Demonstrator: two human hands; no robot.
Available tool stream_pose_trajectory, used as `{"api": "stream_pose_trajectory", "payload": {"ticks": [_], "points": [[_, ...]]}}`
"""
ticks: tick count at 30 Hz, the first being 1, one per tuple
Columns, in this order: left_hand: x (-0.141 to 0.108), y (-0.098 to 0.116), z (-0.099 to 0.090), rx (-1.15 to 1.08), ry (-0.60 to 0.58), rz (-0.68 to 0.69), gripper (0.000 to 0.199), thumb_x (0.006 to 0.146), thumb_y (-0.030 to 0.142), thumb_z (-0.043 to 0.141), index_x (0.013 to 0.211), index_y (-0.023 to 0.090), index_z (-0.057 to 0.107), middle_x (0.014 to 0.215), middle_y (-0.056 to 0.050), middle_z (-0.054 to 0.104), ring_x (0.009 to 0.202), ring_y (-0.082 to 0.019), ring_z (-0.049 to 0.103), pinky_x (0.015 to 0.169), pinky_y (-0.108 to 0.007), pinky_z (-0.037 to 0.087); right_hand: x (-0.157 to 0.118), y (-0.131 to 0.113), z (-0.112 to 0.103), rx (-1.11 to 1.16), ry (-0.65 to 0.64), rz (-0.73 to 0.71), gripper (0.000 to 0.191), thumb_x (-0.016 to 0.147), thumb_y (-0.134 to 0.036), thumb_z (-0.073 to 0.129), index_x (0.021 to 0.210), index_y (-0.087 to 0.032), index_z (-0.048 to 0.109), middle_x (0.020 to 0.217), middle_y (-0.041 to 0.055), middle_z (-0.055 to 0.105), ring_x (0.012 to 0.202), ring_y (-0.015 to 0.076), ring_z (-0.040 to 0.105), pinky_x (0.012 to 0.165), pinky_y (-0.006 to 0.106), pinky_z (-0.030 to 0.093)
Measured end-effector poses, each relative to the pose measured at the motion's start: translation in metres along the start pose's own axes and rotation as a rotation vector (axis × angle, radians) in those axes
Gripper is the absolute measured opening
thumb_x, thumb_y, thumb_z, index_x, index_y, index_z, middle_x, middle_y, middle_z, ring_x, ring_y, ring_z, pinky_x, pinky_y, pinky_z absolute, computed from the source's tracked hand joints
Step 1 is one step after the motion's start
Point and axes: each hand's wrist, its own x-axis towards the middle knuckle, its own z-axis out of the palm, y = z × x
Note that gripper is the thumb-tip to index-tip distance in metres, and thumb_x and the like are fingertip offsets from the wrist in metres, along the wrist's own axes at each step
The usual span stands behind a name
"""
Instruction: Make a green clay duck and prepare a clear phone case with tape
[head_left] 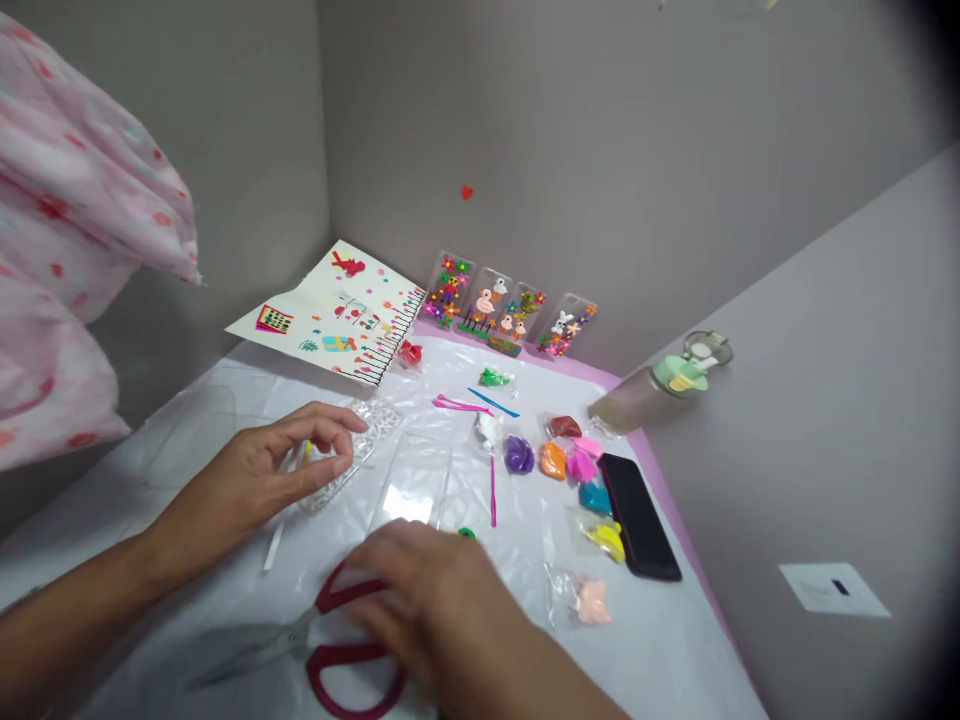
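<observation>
My left hand (pixel 281 462) is above the left part of the table, thumb and bent fingers nearly together; what they hold, if anything, is too small to make out. Below it lies a silvery patterned sheet (pixel 382 418), with a thin white strip (pixel 273 548) beside my wrist. My right hand (pixel 431 585), smeared by motion, has its fingers at the handles of red-handled scissors (pixel 330 655), whose blades point left. Between my hands, a clear phone case (pixel 412 490) lies flat. A small green piece (pixel 466 534) shows just past my right knuckles.
Clay packets, such as a purple one (pixel 519 455), lie at right near a black phone (pixel 641 515) and a tilted bottle (pixel 637 400). Modelling tools (pixel 493 490) lie mid-table. Decorated cases (pixel 487 300) and a spiral sketchbook (pixel 330 320) are at the wall; pink cloth (pixel 67 230) hangs left.
</observation>
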Motion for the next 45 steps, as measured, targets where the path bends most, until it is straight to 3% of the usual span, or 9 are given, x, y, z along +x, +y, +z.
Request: {"api": "stream_pose_trajectory", "payload": {"ticks": [2, 4, 9, 11, 15, 18, 21, 28, 45], "points": [[0.002, 0.003, 0.005, -0.038, -0.011, 0.005, 0.029, 0.093, 0.055, 0.061, 0.086, 0.026, 0.062, 0.128, -0.001, 0.063, 0.125, -0.029, 0.056, 0.111, -0.043, 0.041, 0.005, 0.003, -0.020, 0.217, 0.202, 0.192, 0.012, 0.093, -0.028, 0.070, 0.103, -0.022, 0.066, 0.098, -0.0002, 0.070, 0.083, 0.0127, 0.063, 0.078, 0.024, 0.050], [0.004, 0.007, 0.010, -0.057, -0.033, 0.015, 0.030, 0.093, 0.054, 0.061, 0.084, 0.026, 0.061, 0.128, -0.001, 0.064, 0.126, -0.029, 0.056, 0.111, -0.043, 0.041, 0.013, 0.007, -0.032, 0.365, 0.322, 0.296, 0.018, 0.087, -0.026, 0.076, 0.103, -0.023, 0.069, 0.099, -0.0010, 0.070, 0.078, 0.0115, 0.060, 0.075, 0.024, 0.048], [0.007, 0.014, 0.023, -0.077, -0.045, 0.035, 0.029, 0.094, 0.053, 0.060, 0.085, 0.026, 0.064, 0.130, -0.002, 0.063, 0.124, -0.029, 0.057, 0.112, -0.047, 0.041, 0.028, 0.015, -0.030, 0.582, 0.334, 0.357, 0.003, 0.084, -0.024, 0.075, 0.084, -0.021, 0.073, 0.085, -0.0022, 0.068, 0.072, 0.0116, 0.055, 0.072, 0.025, 0.045], [0.009, 0.017, 0.025, -0.055, -0.024, 0.067, 0.027, 0.095, 0.052, 0.060, 0.088, 0.027, 0.065, 0.131, -0.001, 0.064, 0.124, -0.028, 0.058, 0.111, -0.044, 0.042, 0.030, 0.019, -0.030, 0.607, 0.342, 0.357, 0.008, 0.086, -0.024, 0.072, 0.079, -0.021, 0.073, 0.081, -0.0021, 0.067, 0.073, 0.0121, 0.055, 0.072, 0.026, 0.044], [0.014, 0.018, 0.018, 0.179, 0.140, 0.299, 0.021, 0.096, 0.046, 0.063, 0.111, 0.030, 0.064, 0.130, -0.002, 0.065, 0.120, -0.028, 0.059, 0.104, -0.043, 0.043, 0.031, 0.034, -0.040, 0.611, 0.330, 0.384, 0.010, 0.086, -0.026, 0.068, 0.080, -0.019, 0.069, 0.077, -0.0022, 0.064, 0.071, 0.0122, 0.054, 0.068, 0.025, 0.042], [0.023, 0.015, 0.010, 0.569, 0.247, 0.484, 0.016, 0.100, 0.034, 0.057, 0.111, 0.028, 0.067, 0.125, -0.004, 0.070, 0.112, -0.032, 0.060, 0.098, -0.050, 0.038, 0.034, 0.053, -0.047, 0.524, 0.268, 0.445, 0.011, 0.089, -0.026, 0.064, 0.081, -0.018, 0.067, 0.073, -0.0030, 0.061, 0.066, 0.0113, 0.052, 0.064, 0.024, 0.040], [0.031, 0.009, 0.013, 0.806, 0.195, 0.539, 0.018, 0.101, 0.025, 0.054, 0.096, 0.026, 0.072, 0.125, -0.006, 0.072, 0.109, -0.034, 0.060, 0.090, -0.049, 0.036, 0.038, 0.070, -0.044, 0.343, 0.177, 0.467, 0.011, 0.090, -0.018, 0.060, 0.082, -0.017, 0.067, 0.077, -0.0012, 0.064, 0.070, 0.0124, 0.055, 0.067, 0.025, 0.042], [0.038, -0.010, 0.042, 0.765, 0.038, 0.530, 0.021, 0.098, 0.016, 0.057, 0.093, 0.024, 0.076, 0.128, -0.008, 0.072, 0.107, -0.031, 0.062, 0.085, -0.044, 0.037, 0.047, 0.088, -0.020, 0.153, 0.118, 0.474, 0.013, 0.087, -0.010, 0.061, 0.083, -0.017, 0.071, 0.086, 0.0028, 0.067, 0.080, 0.0160, 0.059, 0.075, 0.029, 0.042], [0.036, -0.024, 0.052, 0.880, -0.041, 0.541, 0.023, 0.099, 0.013, 0.055, 0.110, 0.023, 0.071, 0.132, -0.010, 0.070, 0.110, -0.032, 0.062, 0.085, -0.047, 0.038, 0.060, 0.094, -0.011, -0.038, 0.080, 0.512, 0.014, 0.092, -0.018, 0.059, 0.089, -0.017, 0.072, 0.093, 0.0061, 0.070, 0.086, 0.0179, 0.063, 0.074, 0.029, 0.041]]}}
